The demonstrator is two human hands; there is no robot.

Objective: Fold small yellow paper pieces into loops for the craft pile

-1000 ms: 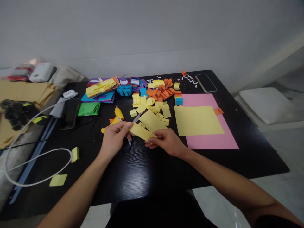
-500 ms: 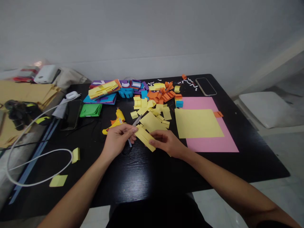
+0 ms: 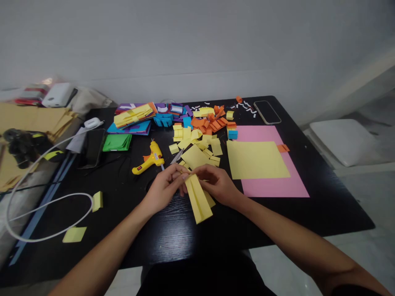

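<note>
- Black wooden table (image 3: 173, 234) is strewn with coloured paper offcuts (image 3: 200, 123); a yellow glue gun (image 3: 148, 159) lies just beyond the hands.
- A pleated yellow paper strip (image 3: 199, 201) is pinched at its far end by the left hand (image 3: 163, 189) and the right hand (image 3: 219, 185), fingers closed on it, over the table's near middle.
- Creases are probably best pressed with edges aligned.

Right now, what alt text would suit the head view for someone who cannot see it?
The left hand and right hand pinch the top of a folded yellow strip over a black table. Behind them lie a glue gun, scissors, coloured paper scraps and a yellow sheet on a pink sheet.
</note>
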